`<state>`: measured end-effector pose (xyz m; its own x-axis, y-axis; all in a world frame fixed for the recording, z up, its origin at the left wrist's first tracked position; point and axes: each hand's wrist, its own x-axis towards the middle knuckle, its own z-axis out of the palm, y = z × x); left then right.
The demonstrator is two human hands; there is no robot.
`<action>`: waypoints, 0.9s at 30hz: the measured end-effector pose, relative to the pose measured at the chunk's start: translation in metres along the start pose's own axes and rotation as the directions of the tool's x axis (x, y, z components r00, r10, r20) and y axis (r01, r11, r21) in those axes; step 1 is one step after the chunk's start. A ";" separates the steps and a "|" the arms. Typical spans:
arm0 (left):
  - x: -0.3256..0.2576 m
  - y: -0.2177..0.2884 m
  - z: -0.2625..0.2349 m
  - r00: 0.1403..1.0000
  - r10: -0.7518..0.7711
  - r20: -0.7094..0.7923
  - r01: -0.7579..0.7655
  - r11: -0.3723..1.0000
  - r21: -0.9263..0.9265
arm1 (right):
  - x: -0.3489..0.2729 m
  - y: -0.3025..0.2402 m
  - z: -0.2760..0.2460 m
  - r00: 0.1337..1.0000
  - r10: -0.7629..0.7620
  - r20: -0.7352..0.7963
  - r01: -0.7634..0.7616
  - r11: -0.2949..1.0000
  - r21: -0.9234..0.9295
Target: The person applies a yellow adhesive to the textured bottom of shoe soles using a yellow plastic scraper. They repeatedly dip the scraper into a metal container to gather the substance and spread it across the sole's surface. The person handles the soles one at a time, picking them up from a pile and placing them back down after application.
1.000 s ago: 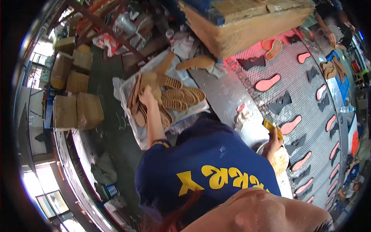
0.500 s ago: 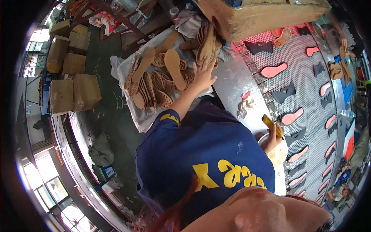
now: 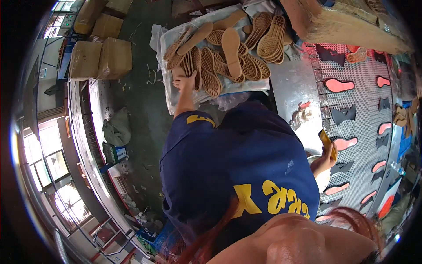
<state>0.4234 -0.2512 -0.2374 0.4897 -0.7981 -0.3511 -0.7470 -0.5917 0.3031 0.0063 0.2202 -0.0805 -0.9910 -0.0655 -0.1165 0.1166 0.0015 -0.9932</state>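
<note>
Your right hand (image 3: 323, 163) is gripping a yellow tool (image 3: 326, 143), fingers closed around it, beside a bowl (image 3: 313, 157); holding it out there is probably sparing the soles any contact. Your left hand (image 3: 185, 82) is resting at the near-left edge of the brown soles (image 3: 231, 50), fingers partly spread; I cannot tell whether they are gripping one. The soles are overlapping on a white sheet (image 3: 169, 86), some standing on edge, perhaps saving room. Beyond the metal plate (image 3: 292, 81), a mesh conveyor (image 3: 360, 110) is carrying pink soles (image 3: 345, 144) and dark pieces (image 3: 344, 115), while a cardboard box (image 3: 351, 28) is blocking part of its far end
</note>
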 end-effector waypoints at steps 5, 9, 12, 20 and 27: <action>0.011 -0.010 0.006 0.987 0.078 0.138 -0.088 0.994 0.068 | -0.009 0.000 -0.004 1.000 -0.007 -0.007 0.007 1.000 -0.028; 0.010 0.002 0.003 0.982 0.023 0.187 -0.049 0.990 0.133 | -0.028 0.005 -0.011 0.999 0.027 -0.035 -0.028 0.999 -0.024; 0.009 0.000 0.001 0.984 0.013 0.175 -0.006 0.999 -0.045 | -0.035 0.008 -0.012 0.997 0.045 -0.063 -0.047 0.999 -0.017; -0.026 0.064 0.016 0.992 -0.099 -0.076 0.111 0.978 0.176 | -0.035 0.000 -0.004 0.999 -0.033 -0.009 0.032 0.997 -0.074; 0.017 0.016 -0.032 0.944 0.273 0.187 -0.316 0.910 0.268 | -0.026 0.007 -0.015 0.999 -0.029 -0.032 0.028 0.999 -0.025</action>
<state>0.4342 -0.2776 -0.2096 0.1745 -0.8933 -0.4142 -0.9551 -0.2559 0.1495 0.0318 0.2365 -0.0846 -0.9956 -0.0334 -0.0881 0.0873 0.0245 -0.9959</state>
